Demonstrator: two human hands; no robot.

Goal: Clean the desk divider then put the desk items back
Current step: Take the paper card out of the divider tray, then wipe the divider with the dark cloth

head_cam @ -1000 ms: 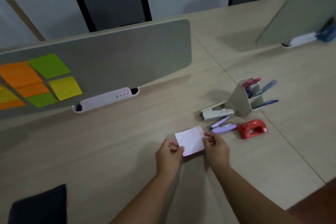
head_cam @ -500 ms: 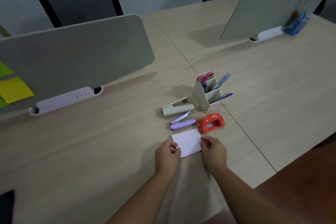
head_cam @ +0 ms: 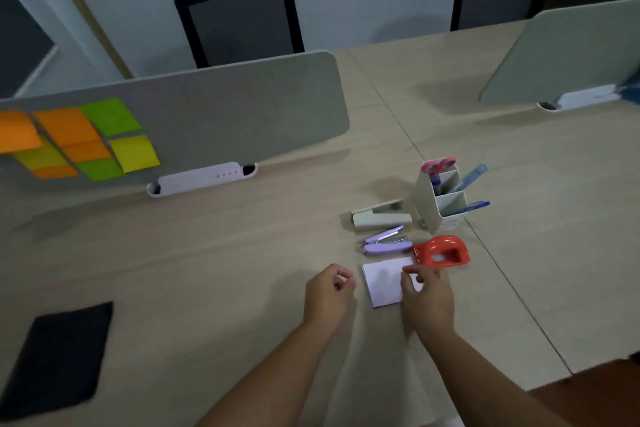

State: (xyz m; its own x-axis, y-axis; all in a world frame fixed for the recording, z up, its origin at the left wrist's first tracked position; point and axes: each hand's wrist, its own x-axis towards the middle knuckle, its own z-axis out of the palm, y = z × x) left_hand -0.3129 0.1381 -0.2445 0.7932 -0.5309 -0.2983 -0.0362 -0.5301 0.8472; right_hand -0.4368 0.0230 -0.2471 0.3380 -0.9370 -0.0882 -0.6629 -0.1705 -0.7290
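right hand (head_cam: 427, 295) has fingers pressed down on the paper pad (head_cam: 384, 282) by the red hole punch (head_cam: 442, 251); left hand (head_cam: 327, 291) loosely curled, empty, just beside it.

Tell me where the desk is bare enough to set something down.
Bare desk lies between the grey divider panel and the left hand, right of the black cloth. It is crowded around the white pen holder, purple stapler and red hole punch.

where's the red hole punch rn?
Head view, right of centre: the red hole punch sits on the desk just right of the purple stapler, in front of the pen holder, beyond the right hand.
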